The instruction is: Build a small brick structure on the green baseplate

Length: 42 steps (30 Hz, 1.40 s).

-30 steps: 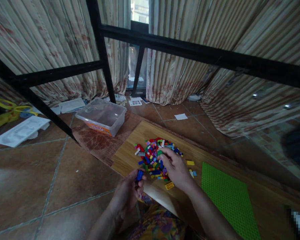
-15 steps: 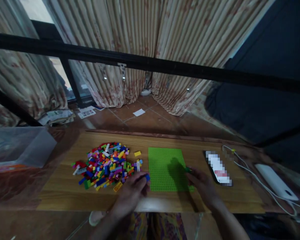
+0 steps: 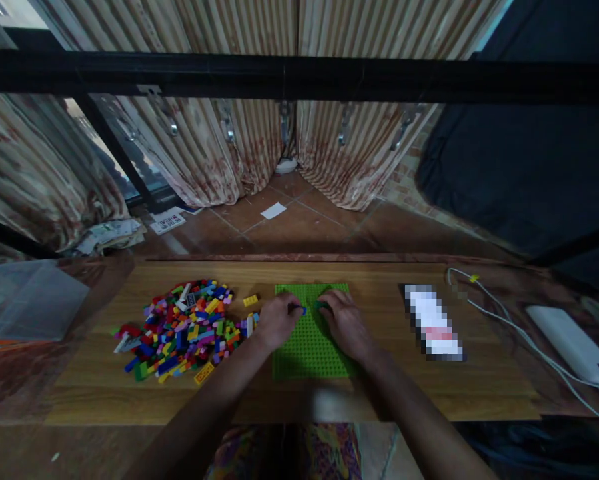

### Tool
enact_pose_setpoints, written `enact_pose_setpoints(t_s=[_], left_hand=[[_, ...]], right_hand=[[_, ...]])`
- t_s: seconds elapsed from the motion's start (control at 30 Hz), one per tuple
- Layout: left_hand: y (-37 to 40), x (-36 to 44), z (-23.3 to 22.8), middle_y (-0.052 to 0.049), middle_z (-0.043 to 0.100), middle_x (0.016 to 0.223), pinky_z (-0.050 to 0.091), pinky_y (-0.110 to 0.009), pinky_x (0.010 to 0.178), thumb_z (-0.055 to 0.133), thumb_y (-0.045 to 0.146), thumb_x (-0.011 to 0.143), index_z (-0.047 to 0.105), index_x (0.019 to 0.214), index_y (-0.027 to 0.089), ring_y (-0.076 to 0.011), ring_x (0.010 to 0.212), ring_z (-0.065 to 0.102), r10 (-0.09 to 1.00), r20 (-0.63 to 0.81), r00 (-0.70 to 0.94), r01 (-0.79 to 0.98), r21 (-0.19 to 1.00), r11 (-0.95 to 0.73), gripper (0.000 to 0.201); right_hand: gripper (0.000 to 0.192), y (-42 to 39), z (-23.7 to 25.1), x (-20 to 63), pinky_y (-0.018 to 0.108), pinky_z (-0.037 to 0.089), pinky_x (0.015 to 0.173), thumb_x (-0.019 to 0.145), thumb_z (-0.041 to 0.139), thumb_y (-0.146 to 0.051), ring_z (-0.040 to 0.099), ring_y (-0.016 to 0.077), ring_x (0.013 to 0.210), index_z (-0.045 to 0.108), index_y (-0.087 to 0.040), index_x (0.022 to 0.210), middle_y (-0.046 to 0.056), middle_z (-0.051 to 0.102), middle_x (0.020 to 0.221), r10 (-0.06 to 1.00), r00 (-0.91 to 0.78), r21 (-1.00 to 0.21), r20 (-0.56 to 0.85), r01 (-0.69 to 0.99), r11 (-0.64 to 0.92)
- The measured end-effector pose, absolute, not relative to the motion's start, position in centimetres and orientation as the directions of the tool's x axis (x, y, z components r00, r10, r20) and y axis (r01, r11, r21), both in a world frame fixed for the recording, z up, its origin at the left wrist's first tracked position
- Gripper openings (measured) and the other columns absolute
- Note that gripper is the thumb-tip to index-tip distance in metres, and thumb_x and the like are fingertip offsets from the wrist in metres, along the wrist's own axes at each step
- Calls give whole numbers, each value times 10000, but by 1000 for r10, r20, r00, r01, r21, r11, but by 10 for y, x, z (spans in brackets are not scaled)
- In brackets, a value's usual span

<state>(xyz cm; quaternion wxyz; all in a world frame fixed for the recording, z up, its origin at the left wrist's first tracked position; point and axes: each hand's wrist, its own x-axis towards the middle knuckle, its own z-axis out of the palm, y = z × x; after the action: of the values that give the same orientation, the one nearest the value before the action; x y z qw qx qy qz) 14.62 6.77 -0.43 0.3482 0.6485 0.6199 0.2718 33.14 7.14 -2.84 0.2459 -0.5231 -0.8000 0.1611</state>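
My left hand (image 3: 279, 320) pinches a small blue brick (image 3: 304, 311) above the left half of the green baseplate (image 3: 309, 357). Across from it, my right hand (image 3: 343, 319) is closed on a dark green brick (image 3: 321, 305), its fingertips over the right half of the plate. The two bricks face each other a short way apart. Whether either one touches the plate's studs, I cannot tell. Left of the plate spreads a heap of mixed coloured bricks (image 3: 184, 330), and a lone yellow brick (image 3: 250, 300) lies between heap and plate.
A phone (image 3: 433, 323) with a blurred screen lies on the wooden table (image 3: 379, 280) to the right. Beyond it are a white cable (image 3: 502, 313) and a white power bank (image 3: 574, 343). A clear plastic bin (image 3: 34, 300) stands at the far left.
Both hands have moved forward and toward each other over the baseplate, carrying the blue and green bricks. The camera view has levelled and shifted, so the table things appear farther left.
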Motion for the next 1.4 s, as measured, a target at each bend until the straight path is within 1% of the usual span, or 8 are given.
enact_pose_setpoints(t_s=[0.13, 0.27, 0.37, 0.53, 0.8, 1.0, 1.23, 1.4], left_hand=[[58, 149, -13, -61, 624, 951, 434, -315, 840, 575, 262, 859, 674, 897, 208, -210, 899, 593, 999, -3, 53, 708, 706, -35, 119], [49, 145, -19, -72, 585, 1109, 449, -330, 907, 544, 252, 885, 598, 1119, 216, -220, 1015, 571, 980, 120, 159, 786, 585, -200, 243], [52, 142, -22, -57, 603, 1056, 455, -328, 916, 518, 190, 893, 614, 1077, 214, -206, 993, 576, 964, 112, 241, 784, 563, -261, 209], [60, 143, -25, -55, 619, 1016, 474, -317, 871, 472, 175, 919, 636, 1042, 209, -200, 975, 579, 949, 131, 288, 784, 536, -312, 208], [65, 146, -24, -31, 642, 973, 486, -274, 823, 505, 181, 911, 662, 993, 225, -174, 927, 607, 957, 115, 266, 819, 497, -287, 183], [65, 145, -23, -19, 652, 979, 485, -262, 793, 500, 214, 920, 661, 996, 239, -168, 917, 616, 959, 101, 266, 838, 468, -282, 179], [61, 145, -32, -10, 659, 1027, 487, -283, 815, 518, 204, 909, 653, 1041, 244, -175, 950, 607, 961, 168, 219, 830, 486, -274, 193], [63, 145, -31, 1, 677, 1005, 494, -268, 795, 550, 201, 890, 677, 1004, 252, -163, 919, 625, 967, 153, 205, 804, 537, -256, 178]], right_hand=[[219, 71, -40, 334, 391, 456, 896, 900, 506, -181, 514, 244, 1032, 665, -204, 1049, 94, 589, 1063, 895, -341, -494, 288, 748, 444], [244, 70, -42, 335, 388, 457, 894, 905, 511, -194, 513, 238, 1017, 673, -219, 1085, 83, 590, 1032, 897, -331, -516, 292, 735, 439], [243, 70, -38, 334, 373, 458, 879, 903, 524, -202, 519, 233, 983, 683, -211, 1085, 79, 608, 993, 903, -330, -534, 274, 729, 428], [230, 72, -37, 331, 373, 454, 858, 898, 548, -214, 527, 226, 937, 703, -226, 1068, 69, 629, 948, 899, -328, -562, 291, 702, 438], [216, 80, -48, 329, 383, 460, 821, 882, 582, -215, 528, 224, 896, 714, -242, 1051, 61, 617, 895, 881, -334, -565, 334, 678, 471], [201, 83, -46, 332, 370, 469, 817, 860, 606, -187, 538, 219, 891, 722, -223, 1019, 60, 611, 901, 885, -345, -565, 311, 682, 464], [209, 84, -42, 335, 363, 468, 827, 863, 603, -177, 538, 211, 898, 721, -241, 1023, 52, 614, 913, 874, -396, -574, 283, 660, 485], [217, 84, -39, 333, 374, 464, 826, 866, 603, -184, 536, 219, 903, 720, -247, 1038, 55, 616, 902, 869, -408, -551, 279, 673, 493]])
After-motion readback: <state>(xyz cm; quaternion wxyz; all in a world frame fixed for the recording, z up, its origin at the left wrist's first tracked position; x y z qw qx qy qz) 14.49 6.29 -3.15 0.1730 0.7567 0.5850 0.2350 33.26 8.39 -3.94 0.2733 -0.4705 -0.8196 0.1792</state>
